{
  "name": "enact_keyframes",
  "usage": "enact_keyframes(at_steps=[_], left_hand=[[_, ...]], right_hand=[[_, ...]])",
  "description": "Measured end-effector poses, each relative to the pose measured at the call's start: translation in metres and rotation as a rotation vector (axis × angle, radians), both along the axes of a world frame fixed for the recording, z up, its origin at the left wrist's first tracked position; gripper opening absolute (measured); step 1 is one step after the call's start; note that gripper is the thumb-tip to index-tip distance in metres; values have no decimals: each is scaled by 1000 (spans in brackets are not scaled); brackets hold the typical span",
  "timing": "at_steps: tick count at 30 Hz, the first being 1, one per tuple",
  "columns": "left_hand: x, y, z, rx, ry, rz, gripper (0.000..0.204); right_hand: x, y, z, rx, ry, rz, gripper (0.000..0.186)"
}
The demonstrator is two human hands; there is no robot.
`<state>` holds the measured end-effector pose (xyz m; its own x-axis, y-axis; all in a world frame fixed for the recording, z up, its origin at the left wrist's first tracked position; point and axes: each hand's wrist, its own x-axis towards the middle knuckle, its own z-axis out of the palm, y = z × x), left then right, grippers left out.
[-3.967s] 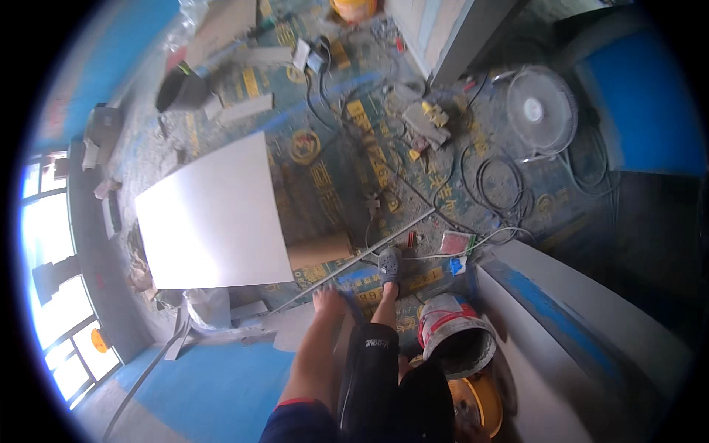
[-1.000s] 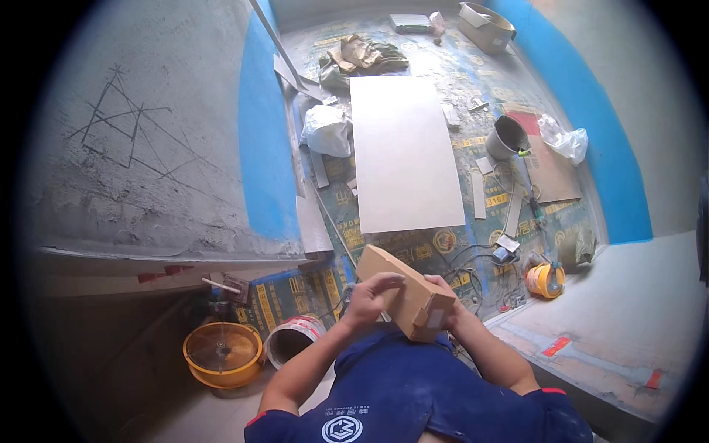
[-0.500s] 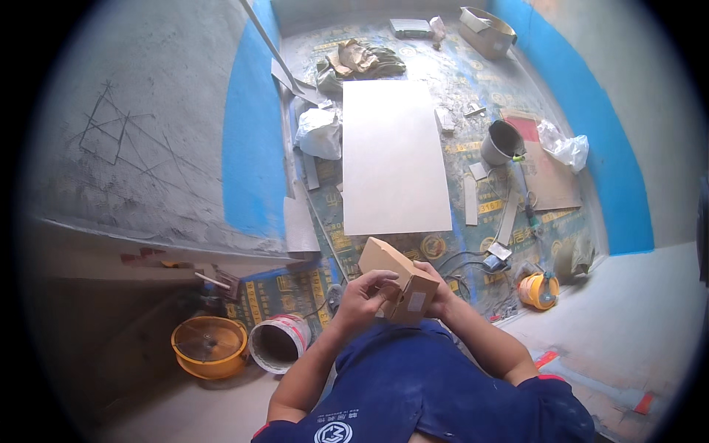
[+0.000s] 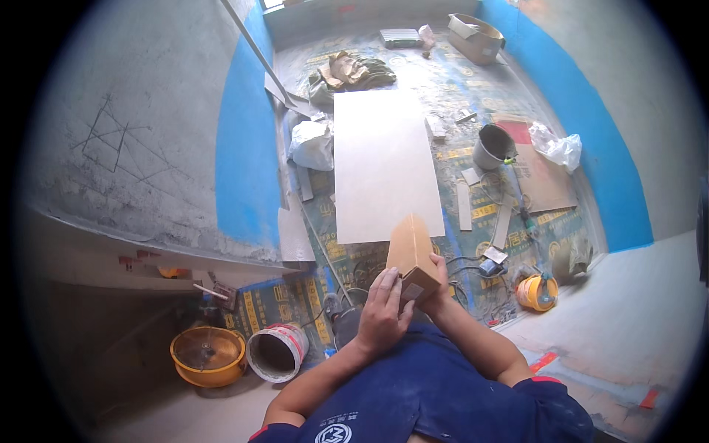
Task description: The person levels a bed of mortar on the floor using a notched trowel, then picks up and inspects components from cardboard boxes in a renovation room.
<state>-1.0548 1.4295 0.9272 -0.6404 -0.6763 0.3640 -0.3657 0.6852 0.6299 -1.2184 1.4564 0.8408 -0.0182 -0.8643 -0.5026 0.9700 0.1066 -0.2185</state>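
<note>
I hold a long brown cardboard box (image 4: 412, 247) in front of my body, its far end tilted up toward the big pale tile (image 4: 384, 162) on the floor. My right hand (image 4: 437, 294) grips the box from the right side and underneath, the thumb on its edge. At the near end, my left hand (image 4: 381, 314) is pressed against the left edge and end face, fingers close together. A small white label shows on that end. The box looks closed, and its contents are hidden.
To the left stand a yellow basin (image 4: 209, 356) and a white bucket (image 4: 278, 354). A grey bucket (image 4: 493, 148), flattened cardboard (image 4: 545, 177), an orange bucket (image 4: 537, 293) and loose cables lie right. A white bag (image 4: 312, 145) and a cloth heap (image 4: 353, 72) flank the tile.
The box has turned so its far end points more straight ahead. My left fingers, earlier curled at its near end, now lie along its left edge. The view has shifted slightly.
</note>
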Motion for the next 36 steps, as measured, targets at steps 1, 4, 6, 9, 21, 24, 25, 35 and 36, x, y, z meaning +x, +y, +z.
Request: enact_keyframes(at_steps=[1,4,6,9,21,24,25,35,36], left_hand=[[-1,2,-2,26,16,16,46],[-2,5,-10,80,87,73,36],[-6,9,-14,84,163,123,29],[-16,21,-17,86,162,-128,28],[-18,-25,2,-4,-68,120,55],[-14,-36,17,-50,-152,83,58],[-13,-37,14,-36,-109,63,58],[-3,-27,-4,340,305,-60,43],[0,-28,-8,365,343,-75,43]], right_hand=[[1,-1,1,-4,6,-28,66],[2,-6,2,-34,23,-98,67],[0,-10,1,-80,33,-123,69],[-24,-17,-5,-29,83,-47,74],[-8,-19,33,-188,79,-59,76],[-12,-17,40,-180,115,-63,74],[-12,-16,39,-196,126,-65,73],[-10,3,30,-241,327,-176,54],[-11,3,25,-244,316,-199,52]])
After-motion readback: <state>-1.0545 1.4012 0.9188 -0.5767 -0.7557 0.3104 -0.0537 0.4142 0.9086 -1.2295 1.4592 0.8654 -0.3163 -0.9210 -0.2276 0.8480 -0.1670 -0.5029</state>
